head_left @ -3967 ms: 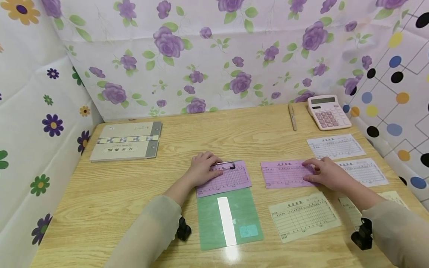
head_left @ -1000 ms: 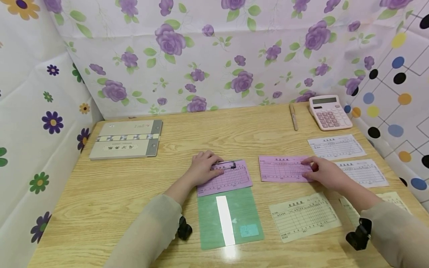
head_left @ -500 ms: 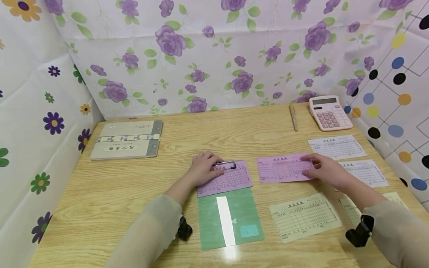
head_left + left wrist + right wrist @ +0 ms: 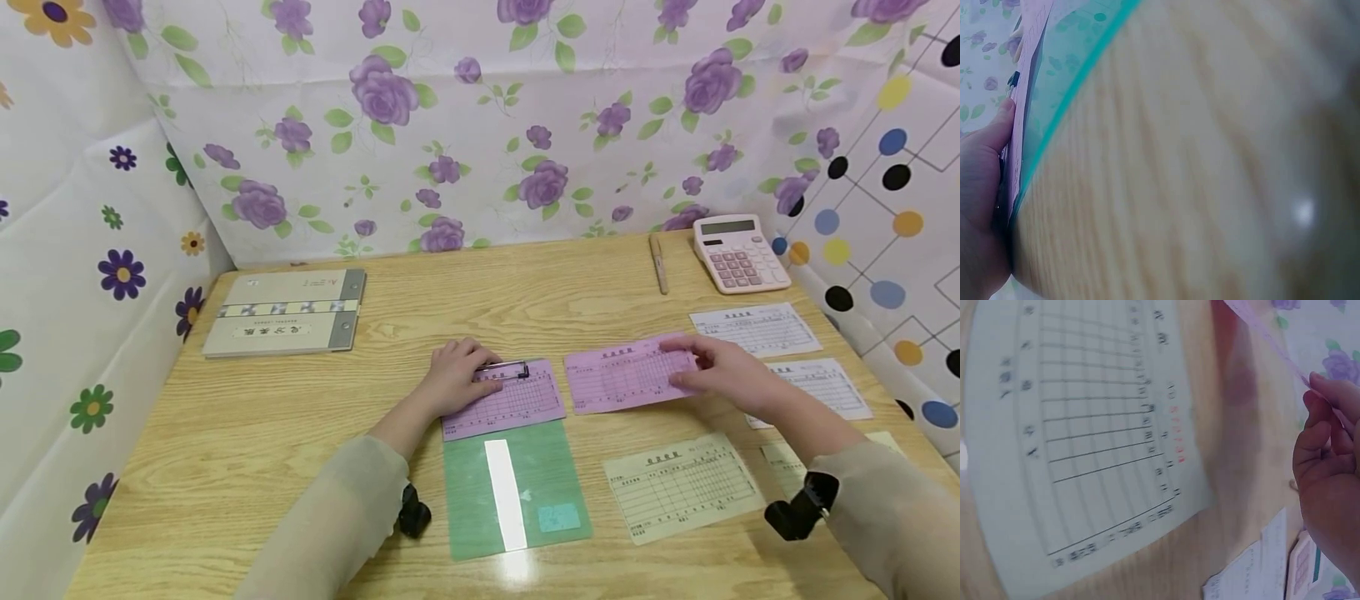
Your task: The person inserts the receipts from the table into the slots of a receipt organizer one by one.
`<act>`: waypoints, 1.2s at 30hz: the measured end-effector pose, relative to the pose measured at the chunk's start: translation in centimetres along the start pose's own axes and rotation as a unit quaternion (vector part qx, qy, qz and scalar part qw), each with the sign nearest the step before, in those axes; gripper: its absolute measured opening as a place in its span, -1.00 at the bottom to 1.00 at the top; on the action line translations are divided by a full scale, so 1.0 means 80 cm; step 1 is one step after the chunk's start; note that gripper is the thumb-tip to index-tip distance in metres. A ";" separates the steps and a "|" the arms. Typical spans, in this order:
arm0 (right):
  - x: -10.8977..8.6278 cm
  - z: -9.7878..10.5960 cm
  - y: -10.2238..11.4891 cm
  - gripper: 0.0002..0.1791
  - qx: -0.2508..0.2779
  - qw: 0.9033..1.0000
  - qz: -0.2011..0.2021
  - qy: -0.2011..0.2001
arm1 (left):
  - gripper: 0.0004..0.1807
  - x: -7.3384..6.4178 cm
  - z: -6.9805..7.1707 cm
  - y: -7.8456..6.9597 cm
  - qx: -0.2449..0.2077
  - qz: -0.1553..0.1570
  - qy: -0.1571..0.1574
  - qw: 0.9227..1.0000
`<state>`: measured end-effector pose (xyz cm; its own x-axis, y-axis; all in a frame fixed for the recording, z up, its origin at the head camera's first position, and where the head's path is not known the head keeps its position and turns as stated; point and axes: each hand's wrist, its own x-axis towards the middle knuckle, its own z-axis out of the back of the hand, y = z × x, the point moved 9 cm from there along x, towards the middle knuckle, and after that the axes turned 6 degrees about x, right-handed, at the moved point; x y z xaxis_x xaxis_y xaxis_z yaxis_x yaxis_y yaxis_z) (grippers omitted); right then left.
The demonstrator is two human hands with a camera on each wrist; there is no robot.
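1. Left hand (image 4: 459,379) is gripping the green clipboard (image 4: 551,467) at its top, thumb lying beside the wire clip (image 4: 523,372). Can't tell if it's holding that clip raised.
2. Clipped pink form (image 4: 517,400) is lying under left thumb, covering the board's upper part.
3. Right hand (image 4: 723,373) is pinching the loose pink form (image 4: 615,379) by its right end, thumb against fingertips. Form is extending left from that hand, ending just beside the clipped one, not touching.
4. Progress, my read: 1 form is sitting on the board, 1 is in hand, 4 are waiting.
5. Those 4: near yellow form (image 4: 684,487) and far yellow form (image 4: 783,468) are lying nearer the person than right hand; upper white form (image 4: 757,327) and lower white form (image 4: 817,387) are lying to its right.
6. Calculator (image 4: 742,254) and pen (image 4: 658,265) are resting beyond right hand.
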<state>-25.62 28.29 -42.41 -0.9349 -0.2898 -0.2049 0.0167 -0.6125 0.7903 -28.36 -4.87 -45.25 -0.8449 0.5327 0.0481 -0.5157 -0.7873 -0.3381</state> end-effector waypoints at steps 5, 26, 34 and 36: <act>-0.001 0.006 0.020 -0.41 0.013 1.000 0.008 0.009 | -0.59 0.000 0.000 0.000 -0.002 -0.001 -0.003 1.000; -0.010 -0.011 0.089 -0.45 0.111 0.990 0.041 0.079 | -0.59 0.000 0.001 0.000 -0.002 -0.003 -0.007 1.000; 0.003 -0.045 0.089 -0.44 0.135 0.983 0.043 0.121 | -0.59 0.000 0.002 0.000 -0.005 -0.003 -0.005 1.000; 0.007 -0.055 0.086 -0.43 0.128 0.983 0.036 0.129 | -0.59 0.000 0.002 -0.001 -0.007 -0.004 -0.006 1.000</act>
<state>-24.48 20.63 -39.61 -0.8136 -0.5216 -0.2569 -0.0420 -0.3879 0.9207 -28.33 -4.91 -45.05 -0.8427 0.5349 0.0609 -0.5199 -0.7792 -0.3500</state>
